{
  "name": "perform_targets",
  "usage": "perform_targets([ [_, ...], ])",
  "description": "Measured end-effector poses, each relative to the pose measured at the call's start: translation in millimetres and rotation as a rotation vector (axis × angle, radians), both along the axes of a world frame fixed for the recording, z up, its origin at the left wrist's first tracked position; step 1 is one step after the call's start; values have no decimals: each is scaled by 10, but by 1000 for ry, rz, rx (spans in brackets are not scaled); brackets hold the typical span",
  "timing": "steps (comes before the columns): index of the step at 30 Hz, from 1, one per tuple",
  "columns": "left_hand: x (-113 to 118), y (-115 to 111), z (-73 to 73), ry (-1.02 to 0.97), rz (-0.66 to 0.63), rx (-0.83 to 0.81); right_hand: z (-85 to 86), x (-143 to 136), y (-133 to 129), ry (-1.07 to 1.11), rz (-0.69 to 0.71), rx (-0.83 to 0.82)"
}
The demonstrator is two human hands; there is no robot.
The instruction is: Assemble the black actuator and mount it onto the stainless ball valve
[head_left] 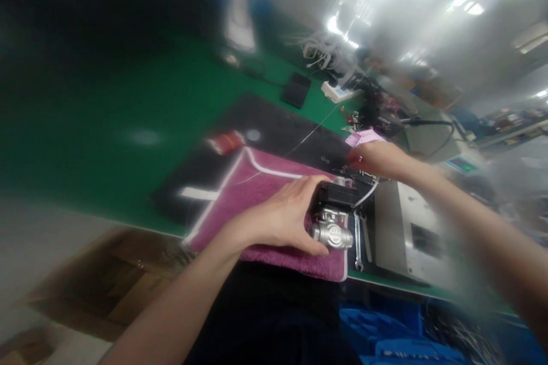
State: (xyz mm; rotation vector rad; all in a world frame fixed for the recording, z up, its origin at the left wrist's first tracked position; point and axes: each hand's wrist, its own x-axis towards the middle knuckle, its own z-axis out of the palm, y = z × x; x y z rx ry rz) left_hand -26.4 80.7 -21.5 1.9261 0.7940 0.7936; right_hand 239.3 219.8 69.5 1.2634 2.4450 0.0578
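My left hand (291,214) is wrapped round a motorized ball valve, its fingers over the black actuator box (336,195) and its thumb by the steel valve body (334,235). The valve rests on or just above a purple towel (261,188); I cannot tell which. A white cable (367,194) runs from the box to the right. My right hand (372,158) is beyond the valve, fingers curled together beside a pink paper (363,137). What it pinches, if anything, is too small to make out. Small rings (325,159) and metal bits lie near it.
Wrenches (358,239) lie right of the towel, beside a grey metal box (415,234). A dark mat (274,120) lies on the green bench (171,102), with a red packet (228,141). Farther back are a black flat device (296,90) and tangled cables. Blue bins (385,331) stand below.
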Motion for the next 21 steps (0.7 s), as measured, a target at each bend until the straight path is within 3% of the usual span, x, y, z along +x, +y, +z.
perform_targets([
  [4, 2, -1, -7, -15, -5, -10, -204, -65, 78, -73, -15, -80],
  [9, 2, -2, -15, -20, 1, 7, -311, -101, 60, -75, -52, -69],
  [12, 1, 0, -11, 0, 4, 8, -236, -107, 113, -17, -55, -37],
  [14, -2, 1, -4, 7, -3, 2, -73, -109, 74, 43, -60, 29],
  [16, -6, 3, 5, 11, -10, -3, 156, -113, -119, 121, -85, 144],
  [18, -8, 4, 10, 16, -12, 0, 365, -131, -495, 244, -136, 278],
  [21, 1, -1, 9, 1, -6, 6, 431, -213, -1243, 681, -237, 319],
])
